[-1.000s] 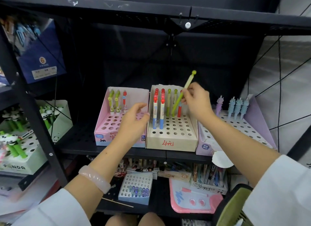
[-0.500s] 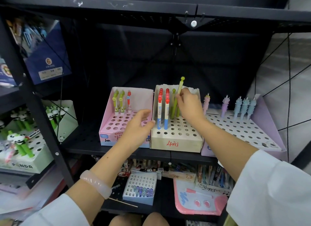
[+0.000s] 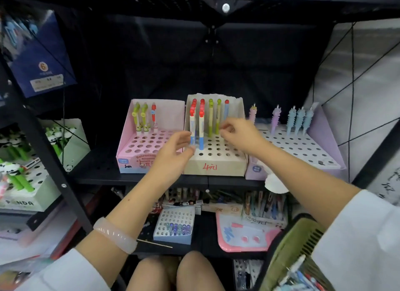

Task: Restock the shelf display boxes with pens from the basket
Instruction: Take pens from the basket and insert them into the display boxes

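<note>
Left hand loosely spread, empty, at front edge of beige perforated cardboard display box. Right hand fingers lightly curled, apparently empty, just beside green pens standing in back row. Judgement: pen seated; next, reach olive slatted plastic basket, lower right, for another. Many holes vacant. Pink box left, lilac box right; upright pens crowd approach.

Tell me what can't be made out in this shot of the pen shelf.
- Head view: right hand blurred, so whether its fingers hold anything is unclear.
- Basket cut off by the bottom edge; contents mostly unseen.
- Pink box print partly hidden by the left hand.
</note>
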Motion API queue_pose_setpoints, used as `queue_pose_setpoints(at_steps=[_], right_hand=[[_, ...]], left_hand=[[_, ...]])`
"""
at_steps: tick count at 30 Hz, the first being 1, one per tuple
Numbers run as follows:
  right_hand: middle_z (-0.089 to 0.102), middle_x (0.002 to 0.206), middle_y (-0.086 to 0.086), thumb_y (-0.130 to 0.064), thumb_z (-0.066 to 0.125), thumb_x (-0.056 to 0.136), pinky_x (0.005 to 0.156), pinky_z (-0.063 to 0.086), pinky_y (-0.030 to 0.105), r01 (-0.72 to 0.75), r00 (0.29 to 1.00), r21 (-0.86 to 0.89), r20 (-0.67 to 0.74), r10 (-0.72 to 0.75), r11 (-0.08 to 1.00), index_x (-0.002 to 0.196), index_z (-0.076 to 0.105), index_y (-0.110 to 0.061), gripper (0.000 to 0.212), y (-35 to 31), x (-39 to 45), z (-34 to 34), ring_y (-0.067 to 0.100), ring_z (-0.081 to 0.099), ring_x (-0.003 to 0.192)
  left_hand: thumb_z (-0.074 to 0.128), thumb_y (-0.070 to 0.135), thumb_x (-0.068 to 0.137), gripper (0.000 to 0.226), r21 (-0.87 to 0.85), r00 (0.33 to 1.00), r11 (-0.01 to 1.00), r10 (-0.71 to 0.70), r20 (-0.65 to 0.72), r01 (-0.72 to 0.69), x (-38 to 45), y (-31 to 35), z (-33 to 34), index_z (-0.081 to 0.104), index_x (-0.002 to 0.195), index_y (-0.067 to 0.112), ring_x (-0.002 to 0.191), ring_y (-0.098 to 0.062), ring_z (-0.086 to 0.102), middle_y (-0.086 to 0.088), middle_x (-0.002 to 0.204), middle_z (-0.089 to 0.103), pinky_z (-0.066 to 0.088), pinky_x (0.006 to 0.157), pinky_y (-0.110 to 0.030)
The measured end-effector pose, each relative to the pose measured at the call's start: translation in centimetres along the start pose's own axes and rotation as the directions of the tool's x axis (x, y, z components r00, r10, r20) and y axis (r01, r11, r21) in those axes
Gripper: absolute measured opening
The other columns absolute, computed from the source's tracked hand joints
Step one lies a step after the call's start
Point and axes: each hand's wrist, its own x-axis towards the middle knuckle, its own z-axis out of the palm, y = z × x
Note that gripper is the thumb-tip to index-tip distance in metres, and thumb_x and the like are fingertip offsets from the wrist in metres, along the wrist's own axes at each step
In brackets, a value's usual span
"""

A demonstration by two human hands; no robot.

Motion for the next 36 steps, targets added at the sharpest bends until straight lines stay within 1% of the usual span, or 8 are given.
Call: queue_pose_setpoints(at_steps=[7,13,17,19,25,30,33,36], right_hand=[[0.068,0.082,0.002,-0.013,0.05,0.095,0.067,0.055,0.018,-0.101,0.968,0.262,0.247,0.035,0.96,0.1,0.06,-0.015,0.012,3.6,-11.6,-3.1,0.009,0.065,0.07],[0.069,0.086,0.005,-0.012,0.053,0.093,0.063,0.043,0.011,-0.207,0.875,-0.056,0.435,0.21,0.977,0.099,0.064,-0.008,0.013,13.4,-21.8,-0.1,0.009,0.061,0.072],[0.067,0.107,0.01,-0.013,0.054,0.091,0.075,0.041,0.022,-0.164,0.794,-0.265,0.537,0.287,0.95,0.113,0.061,-0.006,0.024,19.9,-27.1,4.0,0.024,0.062,0.096],[0.061,0.122,0.011,-0.02,0.055,0.092,0.084,0.043,0.025,-0.157,0.73,-0.329,0.596,0.333,0.931,0.124,0.054,-0.007,0.035,22.1,-28.7,6.3,0.025,0.058,0.11],[0.021,0.15,0.013,-0.036,0.064,0.085,0.108,0.03,0.047,0.062,0.592,-0.499,0.716,0.371,0.864,0.147,0.019,-0.013,0.08,25.3,-30.6,11.9,0.032,0.023,0.138],[0.024,0.148,0.014,-0.053,0.057,0.084,0.108,0.023,0.052,0.176,0.59,-0.634,0.68,0.435,0.753,0.144,0.019,-0.005,0.086,25.8,-31.6,13.0,0.03,0.023,0.136],[0.017,0.151,0.016,-0.05,0.058,0.085,0.105,0.031,0.05,0.16,0.499,-0.6,0.734,0.46,0.784,0.145,0.018,-0.005,0.084,25.9,-31.1,12.8,0.033,0.018,0.139],[0.01,0.153,0.019,-0.045,0.06,0.086,0.096,0.041,0.044,0.211,0.384,-0.563,0.799,0.462,0.799,0.147,0.015,-0.006,0.085,25.3,-30.3,12.6,0.038,0.026,0.135]], left_hand=[[0.052,0.012,0.093,0.031,-0.097,0.986,0.994,-0.022,0.168,0.039,-5.1,0.5,7.4,0.049,0.123,0.019,0.113,-0.006,0.05,0.006,0.12,0.054,0.037,0.094,-0.017],[0.053,0.009,0.092,0.03,-0.037,0.909,0.998,-0.025,0.417,0.044,-10.8,-1.5,16.3,0.051,0.121,0.014,0.116,-0.013,0.05,0.002,0.116,0.053,0.036,0.098,-0.02],[0.05,0.016,0.094,0.029,0.045,0.845,0.998,0.008,0.535,-0.037,-13.4,-2.8,19.7,0.051,0.123,0.017,0.108,0.002,0.044,0.012,0.115,0.052,0.03,0.081,0.003],[0.049,0.017,0.095,0.03,0.082,0.84,0.995,0.01,0.542,-0.065,-14.1,-3.4,20.6,0.051,0.125,0.017,0.109,0.003,0.042,0.01,0.12,0.052,0.027,0.081,0.006],[0.047,0.018,0.095,0.03,0.193,0.826,0.971,0.007,0.564,-0.14,-15.0,-5.2,21.6,0.052,0.125,0.021,0.12,-0.01,0.045,0.006,0.134,0.05,0.031,0.083,-0.015],[0.048,0.016,0.095,0.028,0.194,0.83,0.963,0.049,0.556,-0.187,-15.0,-5.8,21.7,0.054,0.122,0.018,0.118,-0.005,0.043,0.007,0.132,0.05,0.028,0.086,-0.009],[0.048,0.014,0.095,0.028,0.207,0.832,0.956,0.06,0.552,-0.206,-15.0,-5.9,21.9,0.054,0.122,0.016,0.112,0.006,0.039,0.006,0.13,0.05,0.022,0.082,0.005],[0.047,0.015,0.094,0.029,0.243,0.836,0.946,0.047,0.547,-0.213,-15.1,-6.0,22.0,0.054,0.123,0.016,0.118,-0.01,0.045,0.004,0.129,0.052,0.027,0.084,-0.008]])
